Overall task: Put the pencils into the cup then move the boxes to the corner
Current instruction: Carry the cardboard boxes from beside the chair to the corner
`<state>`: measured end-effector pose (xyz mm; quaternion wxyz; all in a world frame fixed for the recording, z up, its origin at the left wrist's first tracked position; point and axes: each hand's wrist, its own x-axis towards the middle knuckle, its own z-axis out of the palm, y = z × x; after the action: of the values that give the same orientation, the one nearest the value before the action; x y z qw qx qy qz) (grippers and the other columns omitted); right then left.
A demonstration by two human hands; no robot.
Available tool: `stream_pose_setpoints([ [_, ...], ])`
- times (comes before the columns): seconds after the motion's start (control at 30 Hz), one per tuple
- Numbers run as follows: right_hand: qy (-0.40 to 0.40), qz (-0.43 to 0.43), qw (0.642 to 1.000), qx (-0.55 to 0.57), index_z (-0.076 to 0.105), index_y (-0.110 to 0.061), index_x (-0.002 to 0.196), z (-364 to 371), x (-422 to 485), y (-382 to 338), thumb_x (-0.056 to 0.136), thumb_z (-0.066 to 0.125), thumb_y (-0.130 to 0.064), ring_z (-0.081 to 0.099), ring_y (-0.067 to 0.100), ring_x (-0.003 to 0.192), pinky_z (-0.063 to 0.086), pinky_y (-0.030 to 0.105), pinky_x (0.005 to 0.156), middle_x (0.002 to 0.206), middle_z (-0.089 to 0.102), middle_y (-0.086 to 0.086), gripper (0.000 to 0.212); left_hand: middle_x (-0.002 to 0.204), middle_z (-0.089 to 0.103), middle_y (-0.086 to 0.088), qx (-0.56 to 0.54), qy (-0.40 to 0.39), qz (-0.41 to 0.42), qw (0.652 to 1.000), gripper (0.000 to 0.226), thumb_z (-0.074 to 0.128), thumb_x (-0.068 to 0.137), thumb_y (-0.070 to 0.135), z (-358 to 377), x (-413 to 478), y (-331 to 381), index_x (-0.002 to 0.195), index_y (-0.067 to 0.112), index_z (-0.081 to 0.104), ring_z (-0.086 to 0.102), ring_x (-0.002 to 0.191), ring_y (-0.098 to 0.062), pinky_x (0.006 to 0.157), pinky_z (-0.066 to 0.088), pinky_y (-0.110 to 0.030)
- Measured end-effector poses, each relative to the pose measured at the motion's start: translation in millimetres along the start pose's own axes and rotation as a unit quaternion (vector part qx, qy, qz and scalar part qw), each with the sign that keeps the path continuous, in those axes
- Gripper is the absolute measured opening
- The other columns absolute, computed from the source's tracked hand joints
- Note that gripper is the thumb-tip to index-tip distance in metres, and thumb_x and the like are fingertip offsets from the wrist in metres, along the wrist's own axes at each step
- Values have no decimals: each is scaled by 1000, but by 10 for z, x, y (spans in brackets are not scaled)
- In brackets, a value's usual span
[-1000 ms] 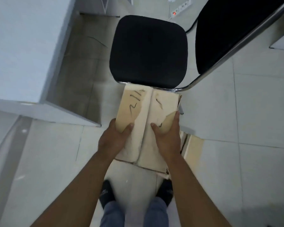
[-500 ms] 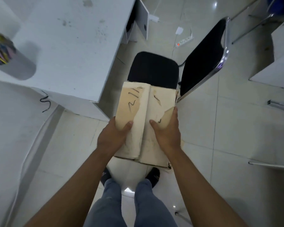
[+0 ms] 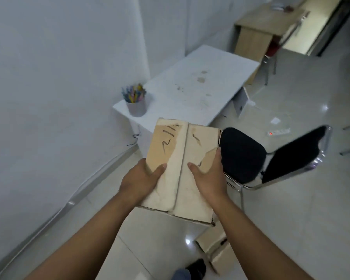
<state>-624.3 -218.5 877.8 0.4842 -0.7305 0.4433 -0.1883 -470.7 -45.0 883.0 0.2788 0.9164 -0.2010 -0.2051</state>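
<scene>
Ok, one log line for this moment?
left hand, right hand: grip box | pencils: in cup | second box: on floor

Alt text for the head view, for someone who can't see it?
The left hand and right hand hold a worn cardboard box above the floor. Beyond it, a cup of pencils stands on a white desk near a black chair.
</scene>
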Motion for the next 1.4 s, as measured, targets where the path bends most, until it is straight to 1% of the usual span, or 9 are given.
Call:
stream_pose_setpoints([
  [0.17, -63, -36, 997, -7, 3, -48, 161, 599, -367, -397, 79, 77, -61, 53, 18, 138, 48, 42, 111, 161, 43, -13, 111, 119, 70, 15, -23, 59, -45, 997, 89, 38, 71, 100, -559, -409, -622, 132, 37, 55, 58, 91, -14, 71, 45, -35],
  [0.3, -158, -72, 984, -34, 3, -46, 161, 1418, -1124, -758, 79, 76, -63, 53, 23, 139, 49, 49, 110, 163, 40, -9, 111, 126, 70, 11, -41, 132, -109, 984, 82, 42, 76, 93, -1134, -1126, -1554, 135, 36, 55, 66, 103, -21, 70, 45, -35],
  [0.43, -221, -100, 969, -51, 4, -48, 159, 2059, -1932, -945, 77, 75, -66, 56, 24, 135, 51, 51, 107, 160, 45, -9, 111, 119, 70, 13, -71, 177, -177, 965, 75, 44, 75, 93, -1508, -1847, -2353, 126, 39, 55, 61, 92, -17, 65, 45, -33],
  [0.73, -349, -150, 922, -70, 11, -43, 160, 3157, -3665, -1166, 80, 78, -60, 55, 27, 136, 51, 50, 106, 157, 48, -4, 106, 125, 71, 10, -122, 249, -276, 921, 72, 51, 82, 85, -2046, -3467, -3794, 131, 33, 59, 68, 106, -20, 88, 59, -41],
  [0.8, -373, -155, 912, -75, 11, -42, 160, 3325, -3948, -1207, 80, 78, -60, 55, 28, 135, 51, 51, 106, 157, 48, -2, 106, 126, 71, 10, -119, 257, -293, 913, 72, 51, 84, 84, -2114, -3715, -4021, 134, 33, 59, 68, 105, -19, 84, 58, -38],
  [0.9, -396, -172, 898, -89, 10, -41, 161, 3543, -4223, -1270, 81, 78, -58, 55, 28, 135, 51, 49, 106, 157, 47, -2, 106, 126, 71, 9, -126, 289, -305, 899, 68, 52, 87, 81, -2164, -3948, -4270, 137, 36, 59, 59, 91, -13, 63, 43, -24],
  [0.97, -406, -185, 889, -101, 10, -42, 161, 3692, -4360, -1310, 81, 78, -58, 56, 28, 134, 52, 49, 106, 157, 47, -2, 105, 126, 71, 9, -139, 298, -317, 890, 66, 53, 87, 79, -2177, -4048, -4425, 137, 36, 58, 56, 90, -12, 61, 38, -22],
  [1.23, -442, -187, 870, -111, 16, -38, 161, 4396, -4600, -1443, 81, 80, -55, 57, 28, 133, 51, 49, 106, 156, 48, -4, 104, 130, 66, 7, -164, 292, -376, 864, 73, 50, 85, 84, -2316, -4086, -4945, 137, 33, 51, 64, 105, -21, 75, 46, -33],
  [1.4, -451, -165, 872, -94, 28, -32, 157, 4968, -4599, -1523, 78, 82, -56, 59, 24, 128, 51, 38, 99, 149, 54, -8, 98, 135, 65, 3, -174, 284, -389, 859, 90, 58, 76, 88, -2550, -3883, -5280, 143, 28, 46, 65, 118, -27, 83, 51, -37],
])
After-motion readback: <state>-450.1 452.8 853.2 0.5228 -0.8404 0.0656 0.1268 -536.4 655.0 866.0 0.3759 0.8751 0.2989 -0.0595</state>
